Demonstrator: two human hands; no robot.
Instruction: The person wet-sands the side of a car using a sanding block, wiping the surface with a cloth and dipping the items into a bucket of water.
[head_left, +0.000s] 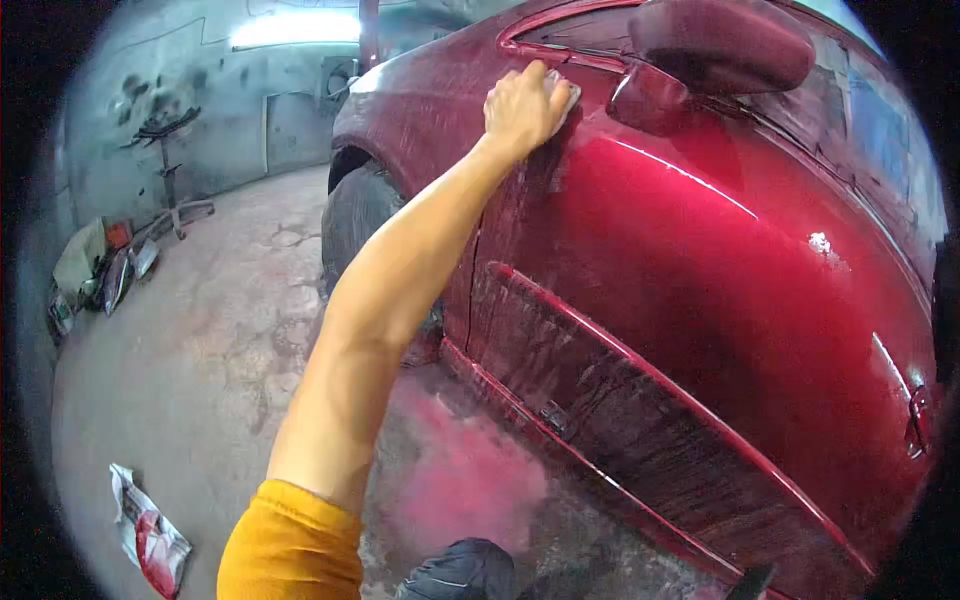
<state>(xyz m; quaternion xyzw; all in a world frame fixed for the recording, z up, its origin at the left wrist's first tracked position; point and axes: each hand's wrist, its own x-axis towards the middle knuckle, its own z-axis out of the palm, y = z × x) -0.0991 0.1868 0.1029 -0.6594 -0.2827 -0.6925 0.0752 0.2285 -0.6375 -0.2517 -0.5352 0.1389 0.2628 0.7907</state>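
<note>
My left hand point(525, 108) reaches up and presses against the red car point(680, 250), near the front upper corner of its door. The fingers are closed around a small pale pad point(574, 97), mostly covered by the hand, so its exact kind is hidden. Dusty, dull streaks mark the paint around the hand and along the door's front edge. Just right of the hand juts the side mirror point(725, 45). My right hand is out of view.
The front wheel point(362, 225) stands left of my forearm. Crumpled paper with a red patch point(155, 550) lies on the floor. A wheeled stand point(168, 185) and a pile of items point(105, 265) are by the wall. Pink dust point(465, 470) covers the floor beside the car.
</note>
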